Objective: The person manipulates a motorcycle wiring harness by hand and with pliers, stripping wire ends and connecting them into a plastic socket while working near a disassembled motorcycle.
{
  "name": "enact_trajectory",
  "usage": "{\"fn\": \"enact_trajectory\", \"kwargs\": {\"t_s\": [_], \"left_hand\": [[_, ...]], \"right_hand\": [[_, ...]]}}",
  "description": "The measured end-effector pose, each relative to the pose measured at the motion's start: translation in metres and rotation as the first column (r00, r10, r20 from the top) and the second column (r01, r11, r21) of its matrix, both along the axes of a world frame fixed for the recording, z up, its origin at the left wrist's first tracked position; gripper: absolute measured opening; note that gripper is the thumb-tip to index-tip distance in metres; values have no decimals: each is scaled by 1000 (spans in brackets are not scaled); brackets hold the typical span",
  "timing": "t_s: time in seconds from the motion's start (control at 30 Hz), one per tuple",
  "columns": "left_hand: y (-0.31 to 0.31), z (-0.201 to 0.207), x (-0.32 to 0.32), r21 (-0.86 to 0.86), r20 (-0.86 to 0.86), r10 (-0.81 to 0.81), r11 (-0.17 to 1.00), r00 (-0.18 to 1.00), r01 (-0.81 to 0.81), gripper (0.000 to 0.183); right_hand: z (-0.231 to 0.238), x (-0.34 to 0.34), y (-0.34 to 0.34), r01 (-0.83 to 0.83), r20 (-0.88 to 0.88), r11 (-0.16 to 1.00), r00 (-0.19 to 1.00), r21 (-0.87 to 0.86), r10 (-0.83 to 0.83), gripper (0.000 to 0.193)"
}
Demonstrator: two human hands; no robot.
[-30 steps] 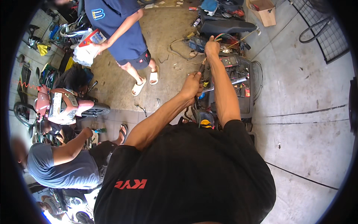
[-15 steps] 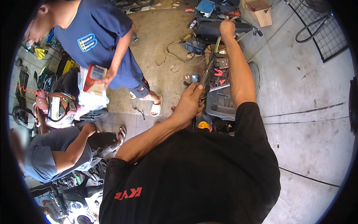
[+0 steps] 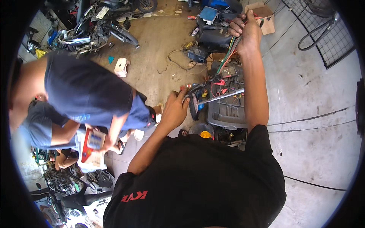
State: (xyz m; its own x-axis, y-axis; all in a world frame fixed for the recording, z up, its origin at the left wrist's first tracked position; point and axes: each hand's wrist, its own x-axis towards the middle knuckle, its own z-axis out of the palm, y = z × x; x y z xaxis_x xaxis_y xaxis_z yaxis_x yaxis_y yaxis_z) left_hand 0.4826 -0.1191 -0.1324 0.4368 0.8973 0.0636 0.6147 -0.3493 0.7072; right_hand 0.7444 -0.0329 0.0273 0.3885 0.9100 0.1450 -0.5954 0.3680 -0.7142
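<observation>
A wire harness (image 3: 227, 60) of green, red, yellow and grey strands, with dark wrapping at its lower end, stretches between my hands. My right hand (image 3: 249, 36) is raised at the far right, its fingers closed round the upper strands; loose wire ends stick out past the thumb. Lower and to the left, my left hand (image 3: 175, 109) pinches the dark end between thumb and fingers, partly hiding it. Below the harness lies a grey tool case (image 3: 228, 113), holding a meter (image 3: 228, 71) and red clips (image 3: 220, 82). A pale metal strip (image 3: 222, 97) slants across the case.
A person in dark blue (image 3: 87, 83) stands at my left with a red-and-white box (image 3: 92, 149). Another person crouches behind. Motorcycles (image 3: 100, 30) and a small stool (image 3: 122, 67) are beyond. A cardboard box (image 3: 268, 24) and wire grid (image 3: 323, 38) stand far right.
My right hand has moved right and turned, drawing the strands along. My left hand has shifted left and down. The person in blue has bent and come nearer with the box.
</observation>
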Motion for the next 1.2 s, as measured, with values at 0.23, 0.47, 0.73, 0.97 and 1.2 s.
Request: {"fn": "enact_trajectory", "kwargs": {"t_s": [0.23, 0.47, 0.73, 0.97, 1.2], "left_hand": [[20, 22, 17, 512, 325, -105, 855, 940, -81, 55], [57, 17, 39, 734, 429, -145, 631, 891, -250, 38], [35, 33, 8, 636, 574, -186, 715, 797, -291, 22], [11, 57, -2, 273, 830, -71, 916, 553, -292, 7], [19, 79, -26, -390, 602, 100, 903, 792, 182, 14]], "right_hand": [[25, -43, -18, -22, -105, 985, 994, 170, 40, 32], [46, -76, -18, -28, -148, 982, 987, 186, 56, 28], [48, -86, -31, 12, -155, 982, 988, 188, 17, 28], [35, -79, -35, -115, -44, 952, 990, 282, 132, 29], [49, -102, -58, -155, -67, 933, 980, 324, 186, 30]]}}
